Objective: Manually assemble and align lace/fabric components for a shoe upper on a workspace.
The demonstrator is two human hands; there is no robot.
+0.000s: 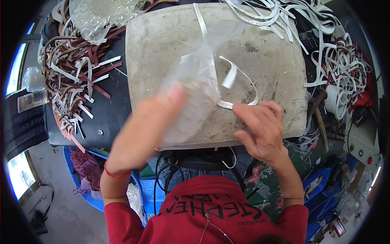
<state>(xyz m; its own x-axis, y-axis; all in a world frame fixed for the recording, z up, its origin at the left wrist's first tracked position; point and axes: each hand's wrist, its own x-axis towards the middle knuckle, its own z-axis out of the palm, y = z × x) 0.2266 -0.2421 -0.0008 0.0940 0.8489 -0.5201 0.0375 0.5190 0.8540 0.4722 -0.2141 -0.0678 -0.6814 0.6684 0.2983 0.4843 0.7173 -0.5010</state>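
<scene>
My left hand (162, 112) is smeared by motion over the left half of a worn grey work slab. Its fingers are closed on a translucent plastic sheet (187, 116), also blurred, which covers part of a long white strip (199, 20). My right hand (260, 128) is near the slab's front right, fingers apart. Its index fingertip rests on the end of a thin white strap (256, 91) that curls into a loop, with the thumb held away from it. Inside the loop stands the strap's wider curled end (230, 77).
A heap of brown, maroon and white strips (77, 73) lies left of the slab (268, 61), below crumpled clear plastic (99, 16). More white strips (264, 12) hang over the far right edge. A hammer (320, 118) and a white tape roll (335, 101) are at the right.
</scene>
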